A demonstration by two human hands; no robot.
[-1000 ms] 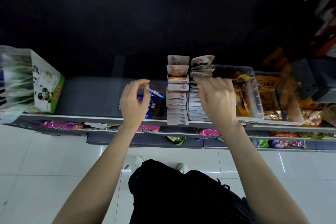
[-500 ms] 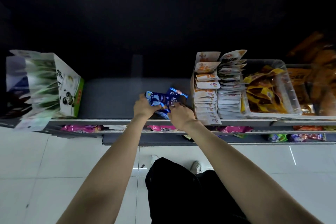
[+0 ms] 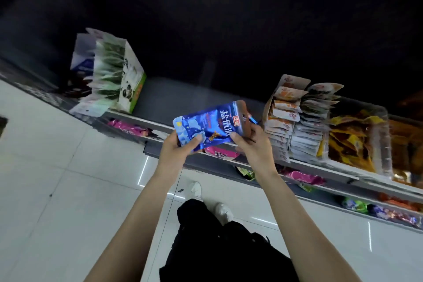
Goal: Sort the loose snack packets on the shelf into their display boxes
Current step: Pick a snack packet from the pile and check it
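Both hands, left (image 3: 175,147) and right (image 3: 254,145), pinch the blue packets (image 3: 211,125) by their ends, held above the shelf (image 3: 304,163) edge; keep them squared together, then find their matching box

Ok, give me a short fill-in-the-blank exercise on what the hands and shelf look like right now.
1. Both hands grip a shiny ____ snack packet.
2. The left hand holds the packet's ____ end.
3. The box with the panda picture stands on the shelf to the packet's ____.

Missing words: blue; left; left
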